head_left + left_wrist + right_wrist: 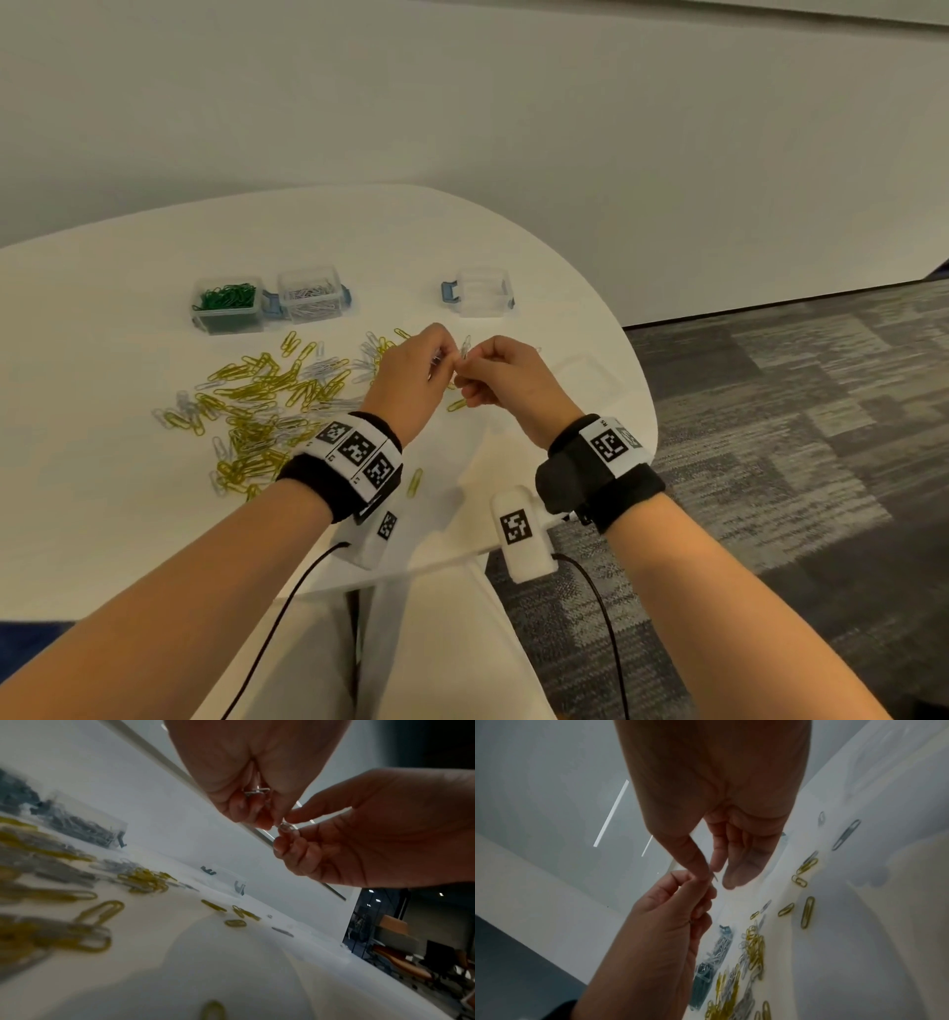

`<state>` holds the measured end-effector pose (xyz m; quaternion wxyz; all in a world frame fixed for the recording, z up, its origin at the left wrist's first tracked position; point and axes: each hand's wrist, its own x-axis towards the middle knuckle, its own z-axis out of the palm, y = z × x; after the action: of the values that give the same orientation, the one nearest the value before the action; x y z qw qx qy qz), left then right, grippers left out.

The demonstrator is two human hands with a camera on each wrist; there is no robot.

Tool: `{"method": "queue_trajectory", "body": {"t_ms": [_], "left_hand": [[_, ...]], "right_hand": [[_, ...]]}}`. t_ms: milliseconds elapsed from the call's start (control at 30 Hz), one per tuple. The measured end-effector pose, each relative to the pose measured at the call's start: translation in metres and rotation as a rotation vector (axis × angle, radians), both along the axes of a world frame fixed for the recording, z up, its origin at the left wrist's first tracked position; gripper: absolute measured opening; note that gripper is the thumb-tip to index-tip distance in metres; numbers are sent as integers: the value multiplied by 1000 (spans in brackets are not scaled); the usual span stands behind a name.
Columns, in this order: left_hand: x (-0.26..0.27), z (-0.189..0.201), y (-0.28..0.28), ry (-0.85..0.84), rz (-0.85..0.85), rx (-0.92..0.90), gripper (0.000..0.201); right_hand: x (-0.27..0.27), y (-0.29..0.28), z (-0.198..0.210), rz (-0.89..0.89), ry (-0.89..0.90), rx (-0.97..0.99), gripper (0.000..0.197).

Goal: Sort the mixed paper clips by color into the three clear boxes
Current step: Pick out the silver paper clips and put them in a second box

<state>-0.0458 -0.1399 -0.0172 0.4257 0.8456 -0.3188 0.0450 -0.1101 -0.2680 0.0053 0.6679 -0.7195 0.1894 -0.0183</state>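
Observation:
Both hands meet above the white table [128, 514], fingertips touching. My right hand [464, 367] pinches a white paper clip [466, 347] between thumb and forefinger; the right wrist view shows the clip [714, 877] edge-on at those tips. My left hand [447, 360] touches the same clip and keeps a few more white clips [257, 791] under its curled fingers. A mixed pile of yellow and white clips [267, 401] lies to the left. Behind it stand a box of green clips [228, 303], a box of white clips [310, 295], and an empty-looking clear box [482, 290] further right.
A clear lid [585, 377] lies flat right of my hands, close to the table's curved right edge [647, 411]. Single yellow clips [414, 481] lie by my left wrist and under the hands [456, 405]. Grey carpet is beyond the edge.

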Motion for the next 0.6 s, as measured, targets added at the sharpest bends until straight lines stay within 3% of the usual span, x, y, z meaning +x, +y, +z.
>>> {"method": "queue_trajectory", "body": {"t_ms": [100,200,367,500,600], "left_hand": [[2,-2,2,-16,-18,30,5],[4,-3,3,-14,-30,34,6],[11,-3,6,12,-13,19,7],[10,-6,5,250,-17,-139,8],[8,-10,3,529,-46,-312,15]], "right_hand": [[4,1,1,-38,7,115,10],[5,-1,0,-21,-11,242,26],[7,-2,-4,1,-88,138,18],[5,-2,-8,16,-59,311,9],[6,-3,-7,4,-5,454,5]]}}
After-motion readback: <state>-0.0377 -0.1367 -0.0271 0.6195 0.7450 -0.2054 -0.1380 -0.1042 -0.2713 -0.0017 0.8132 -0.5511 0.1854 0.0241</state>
